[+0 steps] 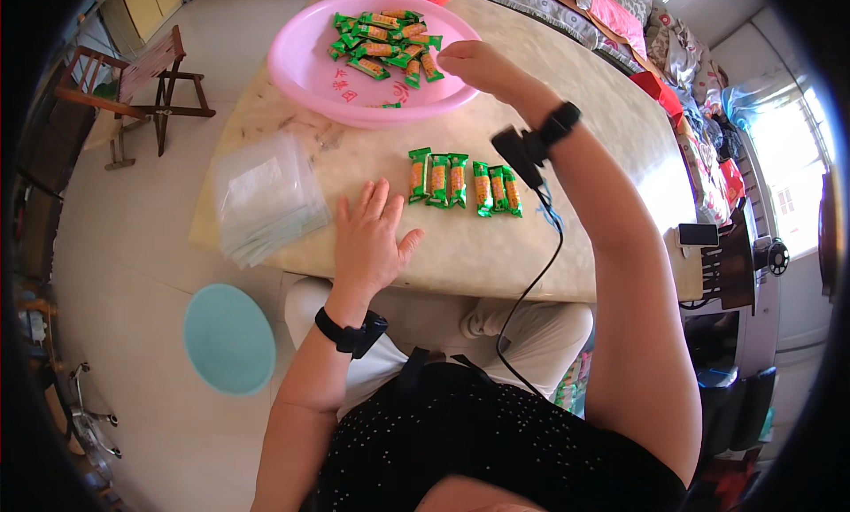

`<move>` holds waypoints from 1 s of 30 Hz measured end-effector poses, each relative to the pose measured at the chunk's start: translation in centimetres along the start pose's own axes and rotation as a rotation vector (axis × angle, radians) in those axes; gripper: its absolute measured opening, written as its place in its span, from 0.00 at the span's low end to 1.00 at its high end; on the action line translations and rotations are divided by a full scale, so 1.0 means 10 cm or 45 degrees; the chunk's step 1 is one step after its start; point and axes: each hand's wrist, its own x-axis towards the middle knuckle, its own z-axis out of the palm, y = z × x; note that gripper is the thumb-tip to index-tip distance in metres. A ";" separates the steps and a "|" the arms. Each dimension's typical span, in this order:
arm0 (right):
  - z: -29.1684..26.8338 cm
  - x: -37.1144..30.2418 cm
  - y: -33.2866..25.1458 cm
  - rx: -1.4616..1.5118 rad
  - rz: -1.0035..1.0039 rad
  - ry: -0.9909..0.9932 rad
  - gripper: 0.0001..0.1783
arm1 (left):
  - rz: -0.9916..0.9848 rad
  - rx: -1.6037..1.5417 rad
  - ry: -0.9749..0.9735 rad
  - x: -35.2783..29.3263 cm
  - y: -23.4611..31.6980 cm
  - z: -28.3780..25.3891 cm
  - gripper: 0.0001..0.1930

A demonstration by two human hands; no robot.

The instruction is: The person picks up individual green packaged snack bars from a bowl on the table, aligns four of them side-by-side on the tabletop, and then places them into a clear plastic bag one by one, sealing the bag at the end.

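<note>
the left hand [367, 238] lies flat on the marble table [567, 149] with the fingers spread open, and it holds nothing. just beside it, to the right, six green snack packets [463, 183] lie in a row on the table. the right hand [478, 67] reaches over the rim of the pink basin [301, 69], its fingers pinched together near the pile of packets [385, 41] inside; i cannot tell if it holds one. a stack of clear bags [263, 196] lies at the left edge of the table.
</note>
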 end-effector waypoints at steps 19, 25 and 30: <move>0.49 1.00 0.37 -0.696 -0.401 -0.493 0.18 | -0.029 -0.094 -0.001 0.00 -0.01 -0.03 0.29; 0.05 0.35 0.14 0.269 -0.369 0.228 0.09 | -0.007 -0.077 0.013 0.00 0.01 0.03 0.28; -0.19 -0.40 0.15 0.720 -0.319 0.228 0.06 | -0.001 0.035 0.063 0.01 -0.02 0.09 0.27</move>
